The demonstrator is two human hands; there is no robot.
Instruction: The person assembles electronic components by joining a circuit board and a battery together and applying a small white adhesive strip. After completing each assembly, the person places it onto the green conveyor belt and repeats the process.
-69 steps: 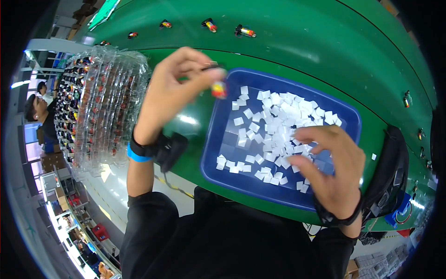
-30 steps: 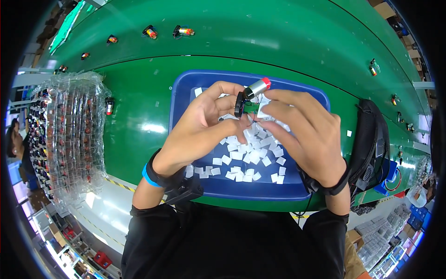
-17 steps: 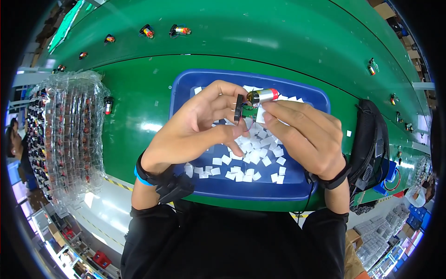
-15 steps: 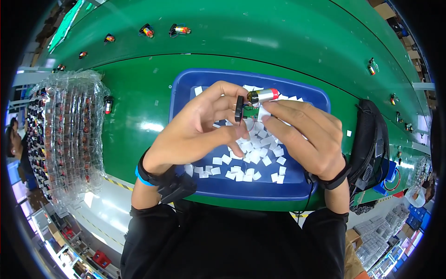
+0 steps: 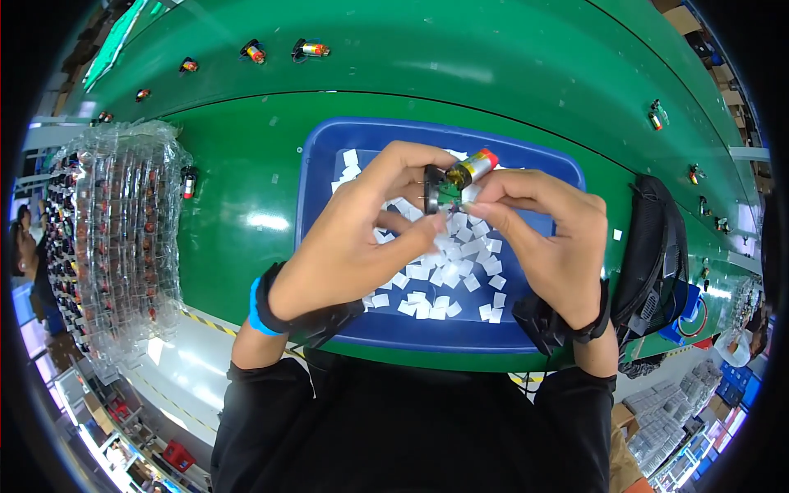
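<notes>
Above a blue tub (image 5: 427, 337), my left hand (image 5: 353, 222) holds a small electronic assembly. It has a black end piece (image 5: 432, 189), a silver-and-yellow cylindrical battery (image 5: 472, 168) with a red end, a bit of green circuit board and thin wires. My right hand (image 5: 555, 226) is closed in a pinch beside the board, under the battery. A small white square (image 5: 470, 194) shows partly at its fingertips; the fingers hide the rest. Many loose white squares (image 5: 448, 271) lie in the tub below both hands.
Stacked clear plastic trays (image 5: 123, 238) filled with parts stand at the left, a single assembly (image 5: 190, 182) beside them. Several similar assemblies (image 5: 312, 49) lie along the far green surface. A black mesh bag (image 5: 649, 255) rests right of the tub.
The battery has tilted, its red end now higher. My right fingers have bent from stretched to a tight pinch close to the board. The left thumb has moved up toward the wires.
</notes>
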